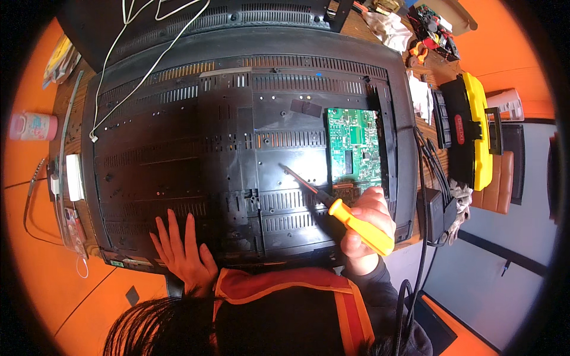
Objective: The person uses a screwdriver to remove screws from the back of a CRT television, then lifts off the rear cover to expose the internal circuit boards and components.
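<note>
Right hand (pixel 367 221) is clamped on my yellow-handled screwdriver (pixel 335 206), its tip reaching up-left onto the black television back (pixel 196 154), just left of the green circuit board (pixel 354 145). Left hand (pixel 181 249) presses flat, fingers spread, steadying the panel.

circuit board (pixel 354 144) in television back (pixel 196 148) right side, toolbox (pixel 475 127) further right

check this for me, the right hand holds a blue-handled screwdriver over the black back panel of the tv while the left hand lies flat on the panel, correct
Not quite: the handle is yellow, not blue. The head view shows the right hand holding a yellow-handled screwdriver over the black back panel of the tv, its tip beside the exposed green circuit board. The left hand does lie flat on the panel.
</note>
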Action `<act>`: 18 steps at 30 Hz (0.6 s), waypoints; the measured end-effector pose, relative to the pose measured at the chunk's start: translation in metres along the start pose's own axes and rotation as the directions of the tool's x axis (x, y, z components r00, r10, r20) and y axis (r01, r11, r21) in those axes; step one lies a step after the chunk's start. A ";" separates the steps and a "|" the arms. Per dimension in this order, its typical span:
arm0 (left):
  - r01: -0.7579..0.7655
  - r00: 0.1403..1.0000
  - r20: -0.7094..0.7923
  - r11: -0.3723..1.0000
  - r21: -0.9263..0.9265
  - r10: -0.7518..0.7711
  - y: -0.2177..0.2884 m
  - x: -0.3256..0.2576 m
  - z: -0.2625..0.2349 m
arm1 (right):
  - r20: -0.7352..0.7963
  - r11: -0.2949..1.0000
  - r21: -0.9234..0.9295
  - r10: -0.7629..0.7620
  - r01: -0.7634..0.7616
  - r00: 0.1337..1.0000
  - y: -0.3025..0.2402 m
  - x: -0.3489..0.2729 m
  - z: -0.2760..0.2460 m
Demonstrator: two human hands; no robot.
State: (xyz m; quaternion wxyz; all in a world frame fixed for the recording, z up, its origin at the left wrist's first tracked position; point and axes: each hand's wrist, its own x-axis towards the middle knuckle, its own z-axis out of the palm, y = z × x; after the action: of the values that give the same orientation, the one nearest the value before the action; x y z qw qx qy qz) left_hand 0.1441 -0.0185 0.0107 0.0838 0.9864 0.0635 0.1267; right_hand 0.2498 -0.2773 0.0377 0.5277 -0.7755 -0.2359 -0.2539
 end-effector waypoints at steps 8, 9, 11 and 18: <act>-0.018 1.000 0.014 1.000 0.021 0.017 -0.002 -0.002 0.000 | -0.026 0.999 0.054 -0.002 0.003 1.000 0.001 -0.009 -0.004; -0.011 1.000 0.014 1.000 0.017 0.010 -0.002 -0.002 0.000 | -0.024 0.999 0.053 -0.001 0.002 1.000 0.001 -0.009 -0.005; -0.011 1.000 0.014 1.000 0.020 0.011 -0.002 -0.002 0.000 | -0.012 0.999 0.048 0.002 -0.001 1.000 0.001 -0.009 -0.007; 0.002 1.000 0.012 1.000 0.010 -0.002 -0.002 -0.002 0.001 | -0.009 0.998 0.050 0.039 -0.039 0.999 0.000 -0.009 -0.006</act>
State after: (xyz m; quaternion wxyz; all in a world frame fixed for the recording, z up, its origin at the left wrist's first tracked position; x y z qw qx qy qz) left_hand 0.1420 -0.0167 0.0086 0.0792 0.9875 0.0644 0.1204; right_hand 0.2417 -0.2832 0.0339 0.5529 -0.7653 -0.2246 -0.2413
